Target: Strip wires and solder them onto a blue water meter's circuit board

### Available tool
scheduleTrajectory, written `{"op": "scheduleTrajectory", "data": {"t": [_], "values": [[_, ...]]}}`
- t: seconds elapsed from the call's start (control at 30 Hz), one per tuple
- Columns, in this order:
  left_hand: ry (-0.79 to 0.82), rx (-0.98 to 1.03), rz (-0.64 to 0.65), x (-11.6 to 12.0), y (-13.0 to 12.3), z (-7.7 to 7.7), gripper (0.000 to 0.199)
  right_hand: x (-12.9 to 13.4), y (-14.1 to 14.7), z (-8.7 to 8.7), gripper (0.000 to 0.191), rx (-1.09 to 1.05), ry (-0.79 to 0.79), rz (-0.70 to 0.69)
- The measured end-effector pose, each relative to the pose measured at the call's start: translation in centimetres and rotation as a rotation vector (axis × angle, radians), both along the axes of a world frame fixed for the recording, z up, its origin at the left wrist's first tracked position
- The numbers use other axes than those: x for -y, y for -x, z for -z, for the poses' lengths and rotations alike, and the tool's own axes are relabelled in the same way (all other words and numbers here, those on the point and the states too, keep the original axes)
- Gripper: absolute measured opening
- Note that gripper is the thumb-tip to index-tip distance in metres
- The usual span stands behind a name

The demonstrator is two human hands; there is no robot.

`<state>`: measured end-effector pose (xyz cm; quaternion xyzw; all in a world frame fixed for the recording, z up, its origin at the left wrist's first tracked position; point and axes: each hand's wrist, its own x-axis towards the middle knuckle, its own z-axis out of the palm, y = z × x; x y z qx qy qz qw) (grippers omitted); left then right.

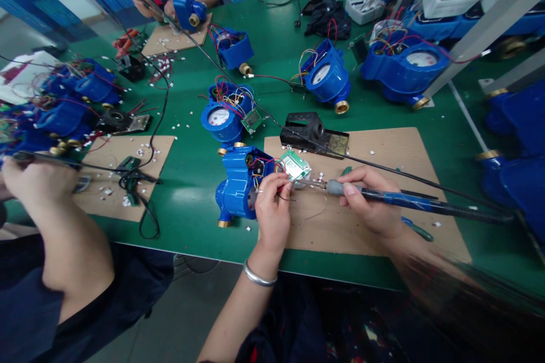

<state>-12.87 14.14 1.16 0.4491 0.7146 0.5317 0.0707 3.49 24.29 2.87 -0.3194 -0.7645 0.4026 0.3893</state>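
My right hand (370, 198) is closed round the handle of a soldering iron (383, 195), its tip pointing left. The tip reaches the lower edge of a small green circuit board (296, 165) with a grey display. My left hand (272, 210), with a silver bangle at the wrist, pinches a thin wire at that board's lower left corner; the fingers partly hide it. Left of this hand lies a blue water meter (239, 181) with brass ends, its compartment open. Red and yellow wires run from it toward the board.
Brown boards (361, 227) lie on the green table (191, 193). Behind my hands sits a black soldering-iron stand (304, 130). More blue meters (327, 76) stand farther back. A black cable crosses above the table. Co-workers' arms (72, 255) are at left and far side.
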Motion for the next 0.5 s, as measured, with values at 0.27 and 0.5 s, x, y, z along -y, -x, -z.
{"op": "scheduleTrajectory", "data": {"t": [0.27, 0.5], "values": [[-0.004, 0.007, 0.005, -0.09, 0.07, 0.03, 0.008, 0.06, 0.02, -0.04, 0.006, 0.010, -0.048, 0.003], [0.007, 0.001, 0.005, -0.01, 0.06, 0.03, 0.009, 0.03, 0.22, -0.14, 0.007, 0.032, -0.062, 0.004]]}}
